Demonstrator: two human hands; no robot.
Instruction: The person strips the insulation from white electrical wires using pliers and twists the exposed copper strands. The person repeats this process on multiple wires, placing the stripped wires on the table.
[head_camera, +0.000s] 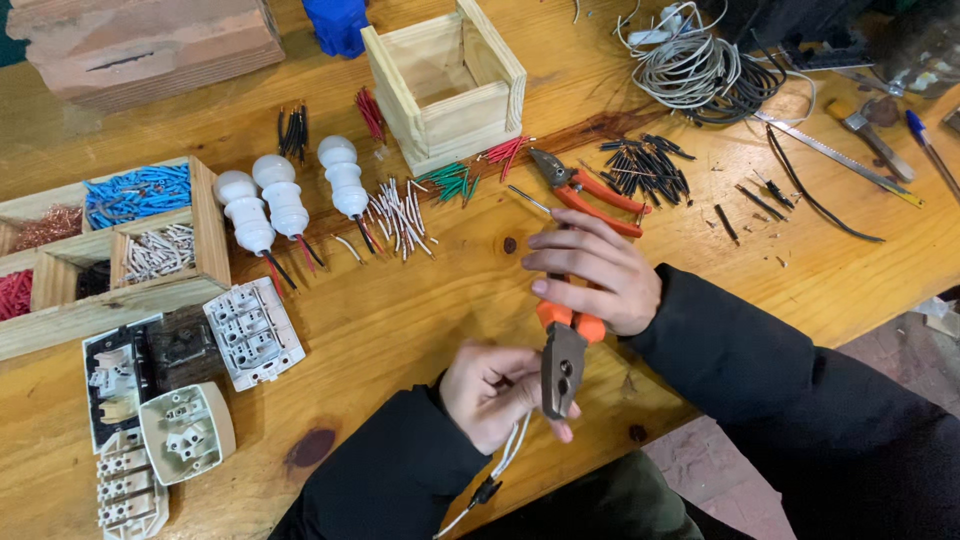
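My right hand (595, 272) grips orange-handled pliers (563, 362), jaws pointing down toward me. Just below, my left hand (492, 392) pinches a thin white cable (505, 458) against the plier jaws; the cable trails down over my lap and ends in a small black plug. Both sleeves are black. A second pair of orange-handled cutters (585, 190) lies on the wooden workbench (400, 310) just beyond my right hand.
Three white lamp holders (285, 195) with wire tails lie left of centre, among piles of cut white, red, green and black wire pieces. An open wooden box (445, 85), a divided tray (110, 240), switch parts (250, 332), coiled cable (700, 70) and tools surround them.
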